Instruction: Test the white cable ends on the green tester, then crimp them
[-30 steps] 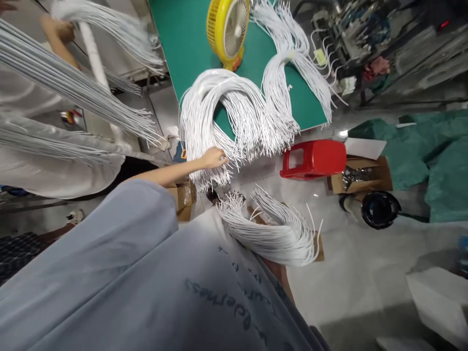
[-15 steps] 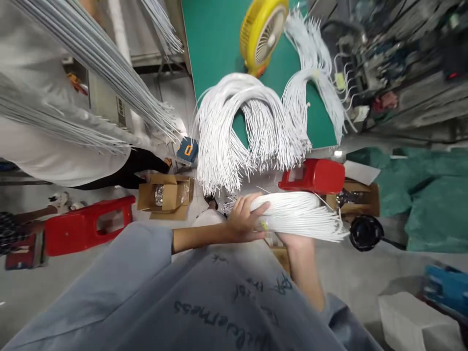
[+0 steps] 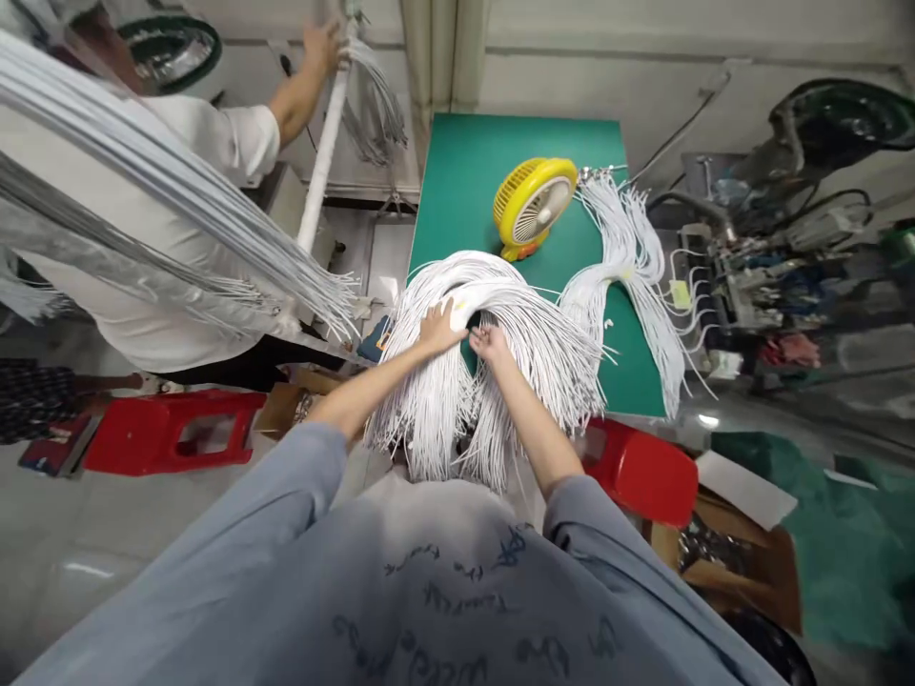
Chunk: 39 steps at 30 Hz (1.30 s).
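A thick heap of white wires (image 3: 529, 357) is bent in an arch over the front edge of the green table, its cut ends hanging down. On top of the heap lies another bent bundle of white wires (image 3: 493, 295) with a small yellowish mark. My left hand (image 3: 439, 332) rests on this bundle, fingers spread. Close beside it, at the dark gap under the arch, my right hand (image 3: 488, 343) is palm up with loosely curled fingers, and I see nothing in it.
A yellow fan (image 3: 535, 205) stands on the green table (image 3: 464, 162), beside more white wires (image 3: 629, 276). A red stool (image 3: 643, 472) is at the front right, machinery beyond it. To the left, a co-worker (image 3: 172, 181) reaches to a pole near long hanging wires (image 3: 186, 200).
The wire bundle I held low in front of me is now on the heap at the table. Both hands have moved forward with it, and my right hand has come out from under it.
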{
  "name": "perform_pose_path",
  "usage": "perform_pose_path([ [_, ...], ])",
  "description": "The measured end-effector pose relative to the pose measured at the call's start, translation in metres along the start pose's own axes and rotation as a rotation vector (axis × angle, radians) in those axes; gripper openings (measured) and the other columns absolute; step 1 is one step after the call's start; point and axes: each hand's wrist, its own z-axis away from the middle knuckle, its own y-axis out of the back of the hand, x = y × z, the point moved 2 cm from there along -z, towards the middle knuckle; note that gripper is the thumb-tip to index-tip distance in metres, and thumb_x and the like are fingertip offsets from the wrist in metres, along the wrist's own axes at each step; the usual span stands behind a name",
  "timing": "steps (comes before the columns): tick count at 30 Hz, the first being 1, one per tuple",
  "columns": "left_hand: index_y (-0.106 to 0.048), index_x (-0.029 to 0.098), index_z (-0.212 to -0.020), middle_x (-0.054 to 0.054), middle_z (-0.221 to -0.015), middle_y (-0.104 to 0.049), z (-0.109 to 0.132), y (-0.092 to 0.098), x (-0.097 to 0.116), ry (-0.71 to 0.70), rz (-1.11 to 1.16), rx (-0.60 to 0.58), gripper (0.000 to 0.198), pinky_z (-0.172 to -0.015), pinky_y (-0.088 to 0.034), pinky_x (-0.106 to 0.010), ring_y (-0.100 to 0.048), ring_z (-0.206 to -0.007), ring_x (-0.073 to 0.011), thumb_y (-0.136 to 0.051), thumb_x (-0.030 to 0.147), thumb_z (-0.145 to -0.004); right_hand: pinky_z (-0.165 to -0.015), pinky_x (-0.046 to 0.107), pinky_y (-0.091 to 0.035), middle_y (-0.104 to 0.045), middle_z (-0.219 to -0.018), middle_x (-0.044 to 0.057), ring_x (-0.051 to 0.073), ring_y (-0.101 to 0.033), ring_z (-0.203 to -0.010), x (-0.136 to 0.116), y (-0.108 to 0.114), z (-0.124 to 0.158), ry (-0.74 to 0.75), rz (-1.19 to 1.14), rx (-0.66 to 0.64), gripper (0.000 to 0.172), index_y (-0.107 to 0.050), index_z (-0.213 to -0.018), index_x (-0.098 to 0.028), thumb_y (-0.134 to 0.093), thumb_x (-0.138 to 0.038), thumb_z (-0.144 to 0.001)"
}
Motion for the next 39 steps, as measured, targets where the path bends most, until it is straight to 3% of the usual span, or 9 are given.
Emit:
perform_pose_path([
  [3,-0.020,0.006,-0.153,-0.029,-0.154,-0.029,0.002,-0.040,0.014,0.133,-0.064,0.043,0.097,-0.111,-0.031,-0.061,-0.029,-0.142,-0.0443,-0.069,0.044,-0.077,-0.075,0.037,-0.054,-0.066,-0.088,0.006,0.017,-0.063,-0.079,0.039,0.043,-0.007,0.061,0.212,0.027,0.029,-0.061,-0.101,-0.013,-0.050,-0.039,-0.093],
  [6,-0.020,0.007,-0.153,-0.028,-0.154,-0.029,0.004,-0.059,0.025,0.232,-0.138,0.145,0.093,-0.114,-0.029,-0.060,-0.029,-0.143,-0.0408,-0.067,0.035,-0.078,-0.102,0.049,-0.044,-0.061,-0.126,0.017,0.028,-0.053,-0.121,0.036,0.069,-0.028,0.214,0.397,0.032,0.044,-0.055,-0.125,-0.013,-0.049,-0.028,-0.084],
  [10,-0.021,0.019,-0.153,-0.018,-0.158,-0.022,0.024,-0.083,0.031,0.278,-0.091,0.253,0.074,-0.115,-0.028,-0.059,-0.024,-0.145,-0.0353,-0.053,0.023,-0.085,-0.120,0.054,-0.011,-0.028,-0.160,0.013,0.034,-0.016,-0.148,0.002,0.053,-0.086,0.675,0.973,-0.349,0.079,-0.039,-0.147,-0.016,-0.061,-0.015,-0.071],
  [13,-0.023,0.017,-0.152,-0.021,-0.147,-0.036,0.045,-0.104,0.031,0.370,-0.020,0.285,0.071,-0.109,-0.033,-0.061,-0.037,-0.135,-0.0386,-0.051,0.022,-0.087,-0.115,0.059,-0.013,-0.033,-0.156,0.019,0.039,-0.022,-0.143,-0.007,0.033,-0.119,0.981,1.436,-0.681,0.077,-0.042,-0.144,-0.012,-0.062,-0.010,-0.070],
  [16,-0.027,0.011,-0.150,-0.024,-0.140,-0.040,0.053,-0.113,0.029,0.429,0.023,0.312,0.067,-0.108,-0.033,-0.059,-0.040,-0.130,-0.0401,-0.052,0.021,-0.088,-0.104,0.050,-0.032,-0.049,-0.143,0.020,0.037,-0.040,-0.130,-0.005,0.026,-0.134,1.012,1.509,-0.788,0.069,-0.047,-0.140,-0.012,-0.066,-0.014,-0.074],
  [22,-0.041,0.014,-0.145,-0.015,-0.125,-0.049,0.050,-0.075,0.017,0.326,0.089,0.292,0.069,-0.104,-0.043,-0.047,-0.047,-0.122,-0.0323,-0.058,0.014,-0.079,-0.092,0.042,-0.038,-0.048,-0.143,0.019,0.034,-0.043,-0.124,-0.009,0.037,-0.119,0.997,1.550,-0.655,0.052,-0.056,-0.132,-0.015,-0.065,-0.028,-0.082],
  [30,-0.043,0.026,-0.147,-0.009,-0.127,-0.050,-0.018,0.060,0.022,-0.190,-0.061,0.119,0.079,-0.095,-0.046,-0.038,-0.050,-0.117,-0.0264,-0.056,0.008,-0.072,-0.071,0.036,-0.040,-0.068,-0.094,0.012,0.031,-0.059,-0.088,-0.077,0.059,-0.106,0.676,1.442,-0.165,0.043,-0.066,-0.115,-0.022,-0.067,-0.043,-0.078],
  [35,-0.034,0.020,-0.152,-0.015,-0.133,-0.053,-0.052,0.034,0.019,0.022,-0.182,-0.057,0.072,-0.095,-0.046,-0.042,-0.051,-0.118,-0.0324,-0.060,0.028,-0.084,-0.085,0.045,-0.045,-0.062,-0.116,0.023,0.037,-0.057,-0.106,-0.045,0.047,-0.133,0.570,1.533,-0.224,0.060,-0.055,-0.130,-0.008,-0.068,-0.033,-0.076],
  [39,-0.026,0.020,-0.155,-0.020,-0.150,-0.038,-0.047,-0.009,0.022,0.172,-0.292,0.050,0.092,-0.104,-0.038,-0.052,-0.045,-0.128,-0.0391,-0.073,0.039,-0.079,-0.106,0.056,-0.031,-0.038,-0.148,0.027,0.042,-0.040,-0.131,-0.004,0.054,-0.134,0.788,1.580,-0.339,0.093,-0.027,-0.153,-0.013,-0.073,-0.028,-0.074],
])
